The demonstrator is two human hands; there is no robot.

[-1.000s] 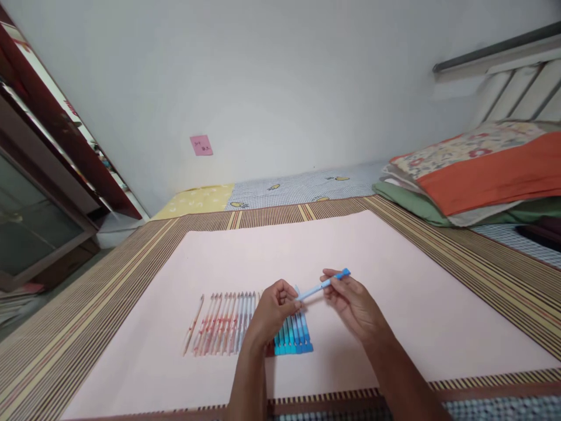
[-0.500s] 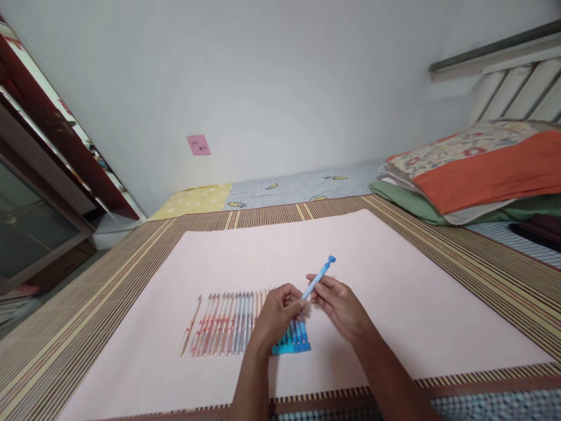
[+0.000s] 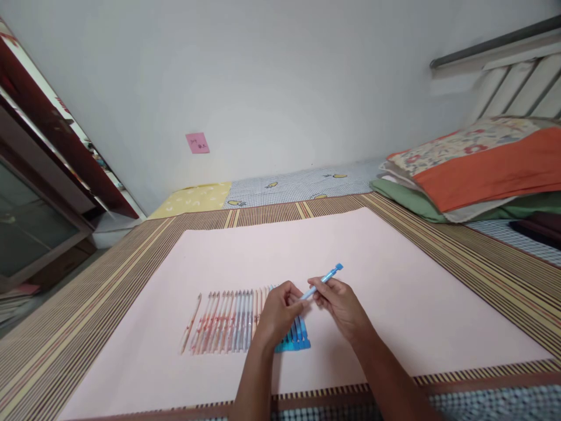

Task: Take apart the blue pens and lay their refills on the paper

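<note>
Between both hands is a light blue pen (image 3: 314, 289) with a darker blue block-shaped end pointing up and right. My left hand (image 3: 283, 310) is closed, its thumb and fingers pinching the lower tip. My right hand (image 3: 339, 301) grips the barrel nearer the blue end. Beneath and left of my left hand lies a row of pens (image 3: 228, 321), side by side, in pinkish, grey and cream tones. At the row's right end are several blue and teal pens (image 3: 299, 334), partly hidden by my left hand and wrist.
A large pale pink sheet (image 3: 416, 316) lies under the pens on a striped mat (image 3: 144, 257). Folded bedding with an orange and floral cover (image 3: 491, 169) is piled at the right. A pink note (image 3: 197, 142) is stuck on the wall behind.
The pen has tilted lower, its blue end shifting right and down. Both hands stay in nearly the same place, still holding it.
</note>
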